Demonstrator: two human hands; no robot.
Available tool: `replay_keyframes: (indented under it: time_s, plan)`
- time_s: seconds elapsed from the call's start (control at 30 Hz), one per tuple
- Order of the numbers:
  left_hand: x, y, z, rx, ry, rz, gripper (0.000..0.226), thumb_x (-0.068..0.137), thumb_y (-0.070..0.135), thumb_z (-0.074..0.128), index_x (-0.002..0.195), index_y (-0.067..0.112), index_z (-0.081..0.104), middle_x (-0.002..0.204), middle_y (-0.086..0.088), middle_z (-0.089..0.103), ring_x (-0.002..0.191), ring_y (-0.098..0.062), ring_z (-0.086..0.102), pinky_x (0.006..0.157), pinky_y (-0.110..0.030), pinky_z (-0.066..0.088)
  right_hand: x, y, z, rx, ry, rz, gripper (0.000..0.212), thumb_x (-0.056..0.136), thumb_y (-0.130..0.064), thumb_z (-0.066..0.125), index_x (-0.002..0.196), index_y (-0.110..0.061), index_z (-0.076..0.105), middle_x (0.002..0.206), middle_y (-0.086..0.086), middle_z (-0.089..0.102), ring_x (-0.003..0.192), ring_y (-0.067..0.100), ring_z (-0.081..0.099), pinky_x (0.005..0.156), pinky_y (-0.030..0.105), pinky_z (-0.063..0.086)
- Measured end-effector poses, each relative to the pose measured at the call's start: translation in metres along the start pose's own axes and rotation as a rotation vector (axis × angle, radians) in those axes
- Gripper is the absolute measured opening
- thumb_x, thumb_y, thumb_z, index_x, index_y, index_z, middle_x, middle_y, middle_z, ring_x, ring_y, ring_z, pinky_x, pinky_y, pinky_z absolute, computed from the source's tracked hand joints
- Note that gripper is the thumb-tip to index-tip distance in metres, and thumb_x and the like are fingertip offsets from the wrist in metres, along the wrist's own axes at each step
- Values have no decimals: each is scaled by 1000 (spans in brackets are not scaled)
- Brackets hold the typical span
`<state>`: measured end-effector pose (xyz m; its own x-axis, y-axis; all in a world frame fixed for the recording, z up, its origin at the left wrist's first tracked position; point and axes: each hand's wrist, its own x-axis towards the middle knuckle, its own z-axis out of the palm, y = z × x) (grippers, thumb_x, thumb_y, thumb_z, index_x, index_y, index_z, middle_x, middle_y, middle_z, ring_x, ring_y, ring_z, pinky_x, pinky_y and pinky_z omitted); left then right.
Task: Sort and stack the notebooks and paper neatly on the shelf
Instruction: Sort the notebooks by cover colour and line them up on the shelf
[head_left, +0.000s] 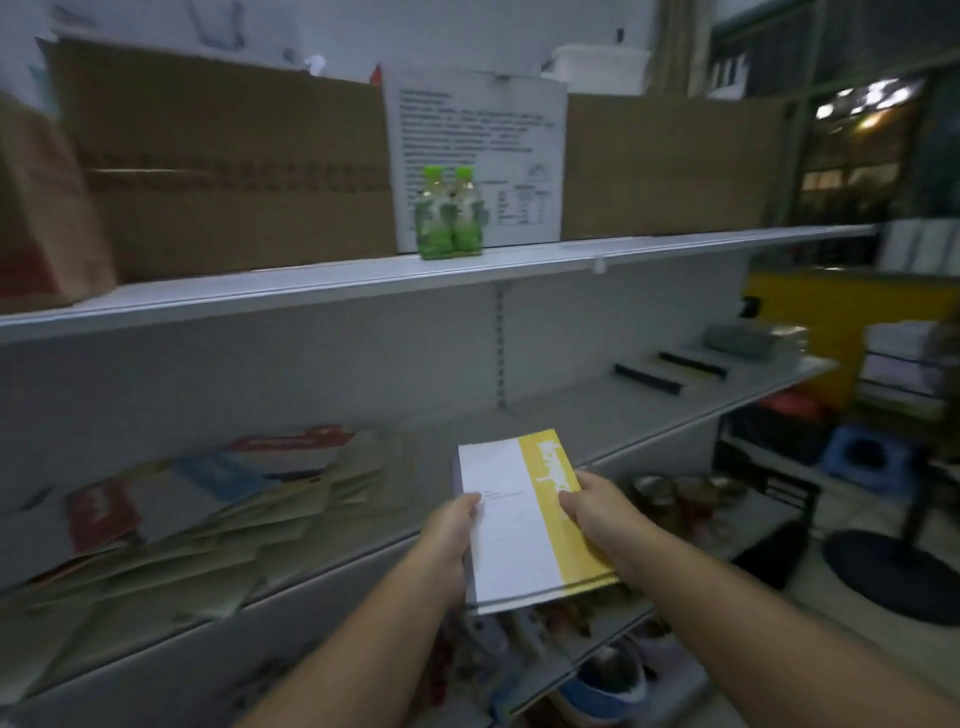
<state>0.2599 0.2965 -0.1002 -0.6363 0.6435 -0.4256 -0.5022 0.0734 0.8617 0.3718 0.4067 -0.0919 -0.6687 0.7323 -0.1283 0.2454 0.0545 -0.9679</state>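
Note:
A white and yellow notebook stack (524, 525) is held in front of the middle shelf (675, 410) by both hands. My left hand (447, 545) grips its left edge, thumb on the cover. On the yellow right side, my right hand (597, 506) grips with the thumb on top. A loose, overlapping pile of notebooks and paper (171, 519) lies on the shelf's left half. Several black-spined notebooks (670, 371) lie flat at the shelf's far right.
The upper shelf (363, 283) carries cardboard boxes (223, 161), a white printed box (478, 156) and two green-capped bottles (449, 215). Bowls and jars (675, 499) fill the lower shelves. A blue stool (867, 457) and a black round base (893, 577) are on the floor at right.

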Motion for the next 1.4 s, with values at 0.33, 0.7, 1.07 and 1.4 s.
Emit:
replay_keyframes:
  time_s: [0.33,0.7,1.07,1.4]
  plan:
    - [50,-57,168,186,-205,-2,25,99,14,42,120,7,54,91,-11,66,76,-27,62,56,-30,46,0,52,-162,55,264,99,24,100,-10,38,114,-23,54,92,1,64,77,18,61,61,25,45]
    - [183,-44,288,132,-446,-214,28,91,18,57,116,6,60,99,-19,71,91,-36,66,64,-35,52,106,53,-263,42,447,153,32,101,-9,36,126,-26,48,86,-5,63,75,22,62,66,30,46]
    - [285,-29,385,42,-454,-250,21,96,12,42,108,5,59,88,-17,70,79,-32,66,59,-35,54,236,46,-343,15,549,246,37,102,-16,36,133,-30,49,88,-4,62,77,21,61,60,26,43]
    - [371,-8,403,43,-109,65,17,93,9,46,106,10,58,100,-14,63,94,-32,60,91,-47,49,365,53,-363,-108,329,136,44,78,10,40,93,-19,71,70,15,63,61,28,58,58,28,42]
